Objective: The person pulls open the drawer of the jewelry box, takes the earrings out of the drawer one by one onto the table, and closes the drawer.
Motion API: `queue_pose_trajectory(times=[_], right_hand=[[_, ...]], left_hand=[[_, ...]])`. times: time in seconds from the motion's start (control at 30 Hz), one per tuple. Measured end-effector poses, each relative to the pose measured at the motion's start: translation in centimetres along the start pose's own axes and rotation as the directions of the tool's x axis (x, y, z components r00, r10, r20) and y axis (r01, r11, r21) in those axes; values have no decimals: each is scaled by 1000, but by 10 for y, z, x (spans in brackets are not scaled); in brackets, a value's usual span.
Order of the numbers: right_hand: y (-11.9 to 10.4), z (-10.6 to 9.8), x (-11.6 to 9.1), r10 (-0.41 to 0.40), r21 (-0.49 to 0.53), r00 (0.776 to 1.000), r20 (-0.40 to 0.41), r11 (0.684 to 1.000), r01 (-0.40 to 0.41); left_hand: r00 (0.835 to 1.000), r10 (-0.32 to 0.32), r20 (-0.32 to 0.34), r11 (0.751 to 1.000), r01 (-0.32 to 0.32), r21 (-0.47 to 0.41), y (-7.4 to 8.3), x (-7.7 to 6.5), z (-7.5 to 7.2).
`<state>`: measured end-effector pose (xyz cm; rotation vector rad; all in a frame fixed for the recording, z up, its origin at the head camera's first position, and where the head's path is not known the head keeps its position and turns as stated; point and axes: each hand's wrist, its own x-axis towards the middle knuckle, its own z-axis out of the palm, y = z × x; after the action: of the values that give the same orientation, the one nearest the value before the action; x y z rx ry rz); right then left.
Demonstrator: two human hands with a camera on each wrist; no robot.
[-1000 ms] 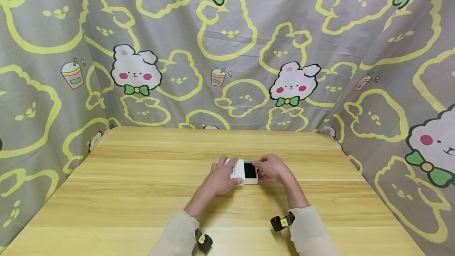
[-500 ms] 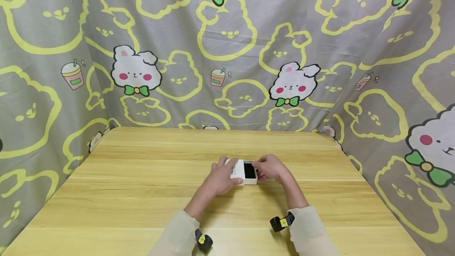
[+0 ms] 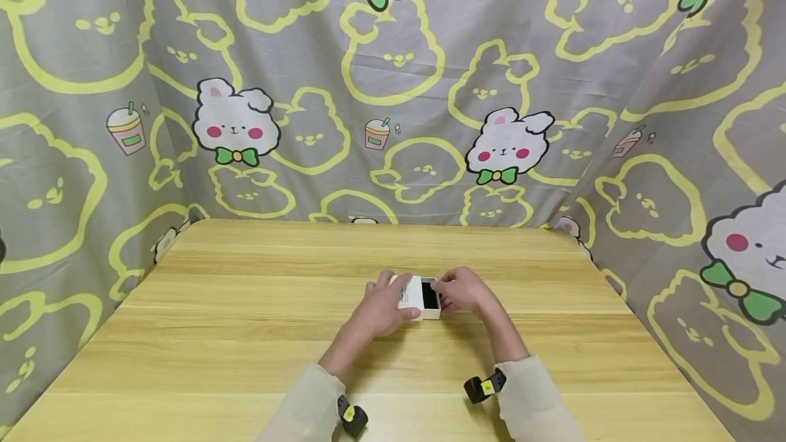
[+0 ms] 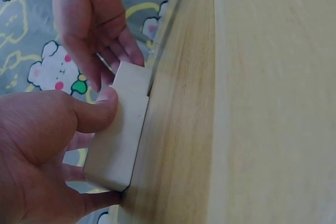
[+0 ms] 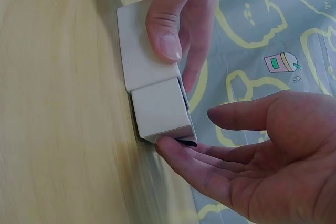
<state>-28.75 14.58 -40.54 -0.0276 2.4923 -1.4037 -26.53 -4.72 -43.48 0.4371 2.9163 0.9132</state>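
Note:
A white sliding box lies on the table, its outer sleeve (image 3: 411, 300) at the left and its inner tray (image 3: 432, 314) sticking out to the right. Black lining or a black item (image 3: 431, 296) fills the tray's open top. My left hand (image 3: 379, 307) grips the sleeve, with the thumb (image 4: 101, 113) on the near side and fingers over the top and far side. At the tray's outer end is my right hand (image 3: 464, 290); in the right wrist view its fingertips touch that end while the thumb (image 5: 239, 116) stays apart. A short black tab (image 5: 188, 143) pokes out there.
The wooden table (image 3: 258, 346) reaches back to a grey patterned curtain (image 3: 331, 121), which also hangs at both sides. Black wrist cameras with yellow labels sit at the left cuff (image 3: 307, 394) and the right cuff (image 3: 534, 387).
The right hand has moved slightly left, and the tray has slid a little further into the sleeve. The left hand and the sleeve have stayed in place.

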Motion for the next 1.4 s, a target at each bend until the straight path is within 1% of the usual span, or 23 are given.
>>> queue_pose_trajectory(times=[0.17, 0.4, 0.5, 0.83, 1.0, 1.1, 1.27, 1.4], right_hand=[[0, 3, 1, -4, -16, 1000, -5, 1000, 4], [-2, 9, 3, -24, -88, 999, -34, 996, 20], [-4, 10, 2, -26, -104, 999, -36, 994, 22], [-7, 15, 2, -39, -118, 999, -37, 992, 34], [-7, 16, 3, -59, -138, 998, -37, 989, 54], [-6, 19, 4, -73, -125, 997, -36, 990, 68], [-6, 26, 3, -81, -64, 997, -10, 995, 80], [-7, 29, 2, -91, -68, 996, -7, 994, 91]], left_hand=[[1000, 1, -1, 1000, -1, -5, 0, 0, 0], [1000, 11, -13, 1000, -11, 1, -1, -1, -1], [1000, 12, -17, 1000, -12, 0, -1, -2, -2], [1000, 20, -14, 1000, -20, -9, -1, -2, -3], [1000, 25, -9, 1000, -25, -8, -1, -2, -3], [1000, 25, -8, 1000, -25, -3, -1, -2, -3], [1000, 20, -10, 1000, -21, -7, 0, -1, -2], [1000, 16, -10, 1000, -17, -11, 1, -1, -2]])
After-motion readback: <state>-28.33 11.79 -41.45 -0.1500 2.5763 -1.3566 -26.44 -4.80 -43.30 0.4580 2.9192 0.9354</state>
